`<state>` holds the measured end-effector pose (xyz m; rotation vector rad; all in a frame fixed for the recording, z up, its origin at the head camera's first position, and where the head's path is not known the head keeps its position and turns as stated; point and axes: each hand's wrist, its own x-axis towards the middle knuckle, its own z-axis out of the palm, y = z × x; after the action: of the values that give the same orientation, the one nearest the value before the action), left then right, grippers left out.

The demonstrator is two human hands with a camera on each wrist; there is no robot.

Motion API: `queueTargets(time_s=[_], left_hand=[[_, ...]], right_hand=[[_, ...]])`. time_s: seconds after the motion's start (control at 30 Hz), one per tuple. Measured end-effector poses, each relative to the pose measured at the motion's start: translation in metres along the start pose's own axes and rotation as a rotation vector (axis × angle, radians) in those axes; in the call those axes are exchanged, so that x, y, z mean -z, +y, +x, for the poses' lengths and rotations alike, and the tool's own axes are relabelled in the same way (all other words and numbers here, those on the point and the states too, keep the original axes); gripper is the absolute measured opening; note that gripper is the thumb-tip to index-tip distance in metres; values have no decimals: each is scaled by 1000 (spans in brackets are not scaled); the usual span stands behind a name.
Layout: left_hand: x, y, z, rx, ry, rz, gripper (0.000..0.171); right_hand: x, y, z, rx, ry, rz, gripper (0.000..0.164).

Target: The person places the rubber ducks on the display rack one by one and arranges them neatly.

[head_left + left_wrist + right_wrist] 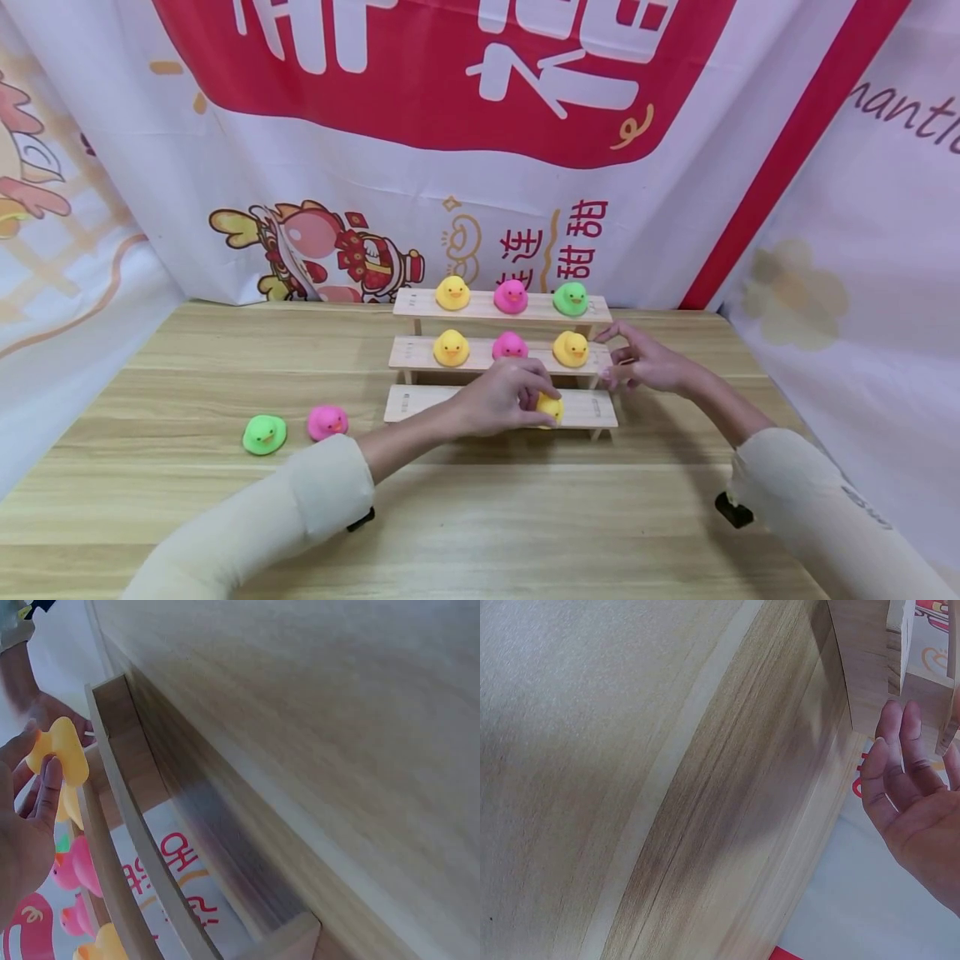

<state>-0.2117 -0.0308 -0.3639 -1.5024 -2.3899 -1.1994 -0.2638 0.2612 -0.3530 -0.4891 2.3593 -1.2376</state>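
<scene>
My left hand (501,398) pinches a yellow toy duck (551,409) between thumb and fingers, at the lowest shelf (585,408) of a three-step wooden rack. In the left wrist view the same duck shows side-on. Whether its base touches the board is unclear. My right hand (647,360) is at the rack's right end by the middle shelf (480,362), fingers loosely bent, holding no duck. Its fingertips lie close to the rack's end in the right wrist view; contact is hard to tell. A pink duck (510,345) on the middle shelf is partly hidden behind my left hand.
Yellow (453,293), pink (512,297) and green (571,299) ducks line the top shelf. Two yellow ducks (451,348) flank the pink one below. A green duck (264,435) and a pink duck (327,423) sit on the table left of the rack. Printed cloth (420,183) hangs behind.
</scene>
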Motion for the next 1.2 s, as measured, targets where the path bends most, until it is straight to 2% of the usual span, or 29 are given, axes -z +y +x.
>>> queueTargets(time_s=[0.43,0.7,0.9,1.2], left_hand=[[-19,1,18,45,50,-5,25],[-29,-3,27,78,21,-15,28],[-34,-4,30,70,14,12,29],[-35,-4,32,92,10,23,30]], right_hand=[[1,-1,1,9,-3,-1,52],[1,0,0,21,-4,11,54],[1,0,-1,12,1,4,52],[0,-1,-2,-2,1,-4,53]])
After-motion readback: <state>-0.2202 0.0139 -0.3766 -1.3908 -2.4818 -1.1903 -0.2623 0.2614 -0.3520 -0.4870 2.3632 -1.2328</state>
